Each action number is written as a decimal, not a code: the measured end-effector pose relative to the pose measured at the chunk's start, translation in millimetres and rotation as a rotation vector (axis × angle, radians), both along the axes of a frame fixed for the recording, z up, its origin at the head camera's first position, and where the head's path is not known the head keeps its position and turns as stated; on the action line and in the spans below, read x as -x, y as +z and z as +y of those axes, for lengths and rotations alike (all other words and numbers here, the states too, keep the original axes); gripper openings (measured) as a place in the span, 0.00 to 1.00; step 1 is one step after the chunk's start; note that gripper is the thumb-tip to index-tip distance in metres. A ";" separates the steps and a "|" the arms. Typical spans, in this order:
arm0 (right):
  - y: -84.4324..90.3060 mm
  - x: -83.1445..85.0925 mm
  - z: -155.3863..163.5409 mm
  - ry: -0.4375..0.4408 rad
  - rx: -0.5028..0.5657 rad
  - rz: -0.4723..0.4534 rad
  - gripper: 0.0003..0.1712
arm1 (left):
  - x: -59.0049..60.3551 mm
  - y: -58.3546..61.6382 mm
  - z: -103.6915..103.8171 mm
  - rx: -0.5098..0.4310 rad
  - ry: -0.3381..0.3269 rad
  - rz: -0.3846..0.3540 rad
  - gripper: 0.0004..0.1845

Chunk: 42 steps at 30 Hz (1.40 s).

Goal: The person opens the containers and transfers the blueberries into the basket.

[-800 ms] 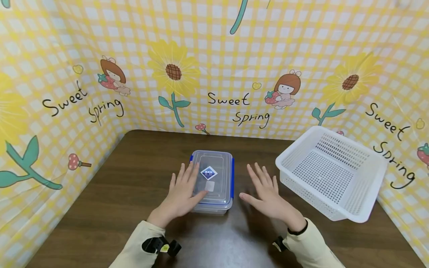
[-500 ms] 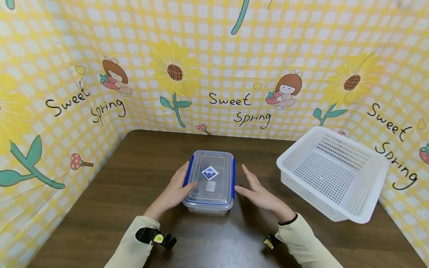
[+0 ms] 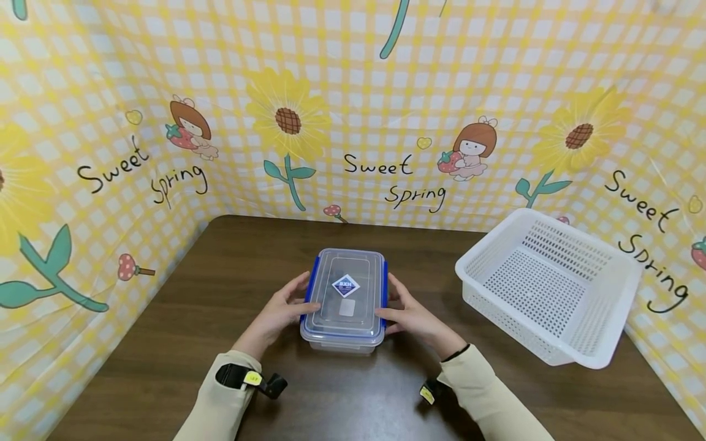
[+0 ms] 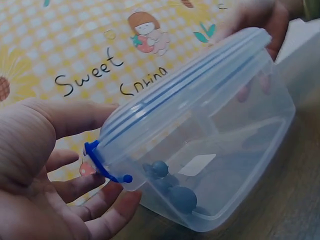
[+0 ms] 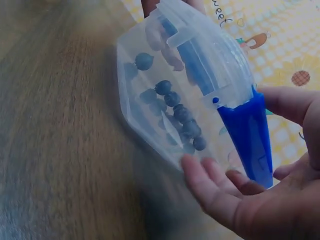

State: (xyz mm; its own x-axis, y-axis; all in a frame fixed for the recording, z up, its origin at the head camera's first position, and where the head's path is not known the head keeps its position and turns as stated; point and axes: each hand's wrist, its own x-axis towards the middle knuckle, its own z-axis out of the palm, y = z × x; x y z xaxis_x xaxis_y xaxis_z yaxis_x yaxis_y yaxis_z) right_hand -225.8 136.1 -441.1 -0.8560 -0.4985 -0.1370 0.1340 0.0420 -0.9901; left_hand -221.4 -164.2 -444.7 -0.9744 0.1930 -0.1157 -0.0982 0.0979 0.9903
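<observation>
Container sits mid-dial on the worktop, small dark balls inside, and both hands have it, left hand gripping from nine o'clock, right hand from three, thumbs over the clear lid, white basket farther out at three.

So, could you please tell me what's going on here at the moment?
A person has both hands on a clear plastic box on the wooden table, with the left hand gripping one side and the right hand the other. Both thumbs reach over the edges of its lid, which is on. Small, dark, round things show through the box's walls. A white basket stands apart to the right, with neither hand touching it.
</observation>
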 end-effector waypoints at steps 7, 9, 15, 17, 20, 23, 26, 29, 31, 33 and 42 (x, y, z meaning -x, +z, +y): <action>-5.5 8.7 8.4 0.002 0.099 -0.105 0.53 | 7.0 -7.5 -5.5 -0.061 0.027 -0.089 0.44; -7.0 10.3 10.6 0.015 0.127 -0.113 0.53 | 8.6 -9.1 -6.4 -0.064 0.036 -0.101 0.43; -8.4 10.8 11.2 0.022 0.171 -0.155 0.53 | 10.3 -10.5 -7.8 -0.074 0.025 -0.121 0.44; -7.8 10.9 10.7 0.016 0.179 -0.171 0.53 | 10.1 -9.7 -7.3 -0.070 0.022 -0.119 0.44; -5.1 11.7 10.0 0.019 0.181 -0.184 0.53 | 9.8 -7.3 -6.1 -0.055 0.022 -0.111 0.45; -1.7 12.7 9.1 0.020 0.181 -0.206 0.54 | 9.6 -4.9 -5.1 -0.043 0.024 -0.100 0.45; 0.5 13.7 7.6 0.021 0.167 -0.220 0.54 | 8.5 -3.4 -4.7 -0.050 0.024 -0.097 0.45; 2.7 14.3 5.0 0.006 0.136 -0.221 0.54 | 8.4 -2.9 -4.7 -0.060 0.023 -0.100 0.45; 4.4 14.6 1.9 -0.010 0.110 -0.213 0.54 | 8.6 -2.8 -4.5 -0.064 0.023 -0.099 0.45; 6.2 15.1 -1.6 -0.027 0.083 -0.195 0.55 | 8.8 -2.8 -4.4 -0.064 0.024 -0.096 0.45; 5.7 16.0 -1.6 -0.068 0.076 -0.208 0.55 | 9.8 -4.0 -4.2 -0.032 0.044 -0.117 0.44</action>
